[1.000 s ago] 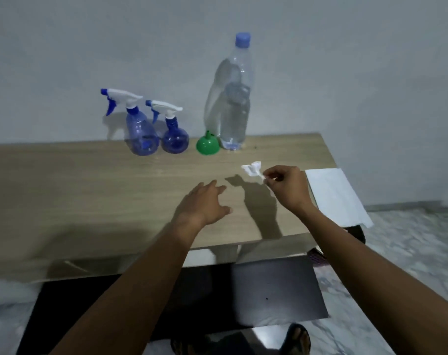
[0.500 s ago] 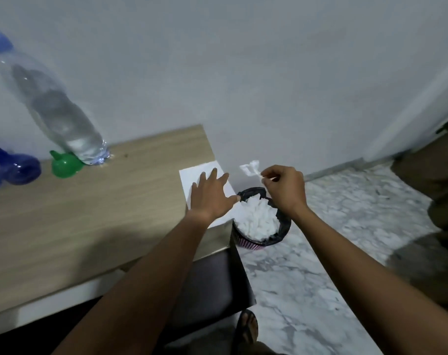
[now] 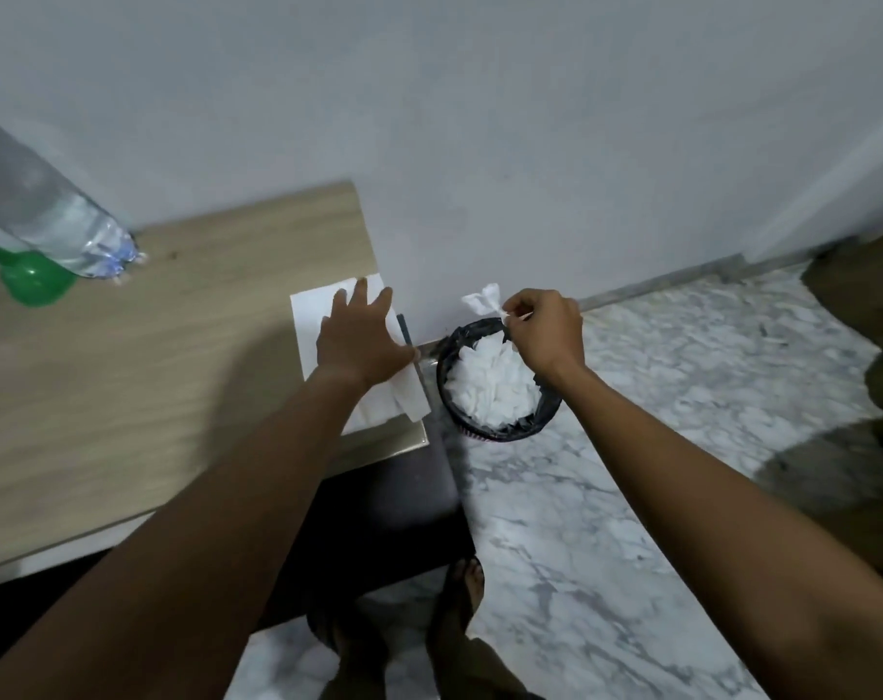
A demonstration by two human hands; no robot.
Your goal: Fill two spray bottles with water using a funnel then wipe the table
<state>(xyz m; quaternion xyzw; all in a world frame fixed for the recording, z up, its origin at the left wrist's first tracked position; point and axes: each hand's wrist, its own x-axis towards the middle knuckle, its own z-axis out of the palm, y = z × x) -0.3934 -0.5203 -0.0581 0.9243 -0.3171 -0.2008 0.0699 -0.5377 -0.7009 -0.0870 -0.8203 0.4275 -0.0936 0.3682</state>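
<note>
At centre right of the frame I see the right hand (image 3: 543, 330) pinching a small twisted scrap of tissue (image 3: 482, 301) just above a black-lined bin (image 3: 497, 431) full of white paper, likely so it drops straight in. The left hand (image 3: 361, 341) lies spread flat on a stack of white napkins (image 3: 313, 320) at the table (image 3: 151, 386) corner, perhaps to take one for wiping. The green funnel (image 3: 33, 277) and water bottle (image 3: 50, 214) stand at far left.

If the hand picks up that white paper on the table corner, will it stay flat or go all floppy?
Probably floppy: the paper napkin stack looks thin, with loose edges already curling near the table edge. Likely very light too; the left hand presses flat on it.
</note>
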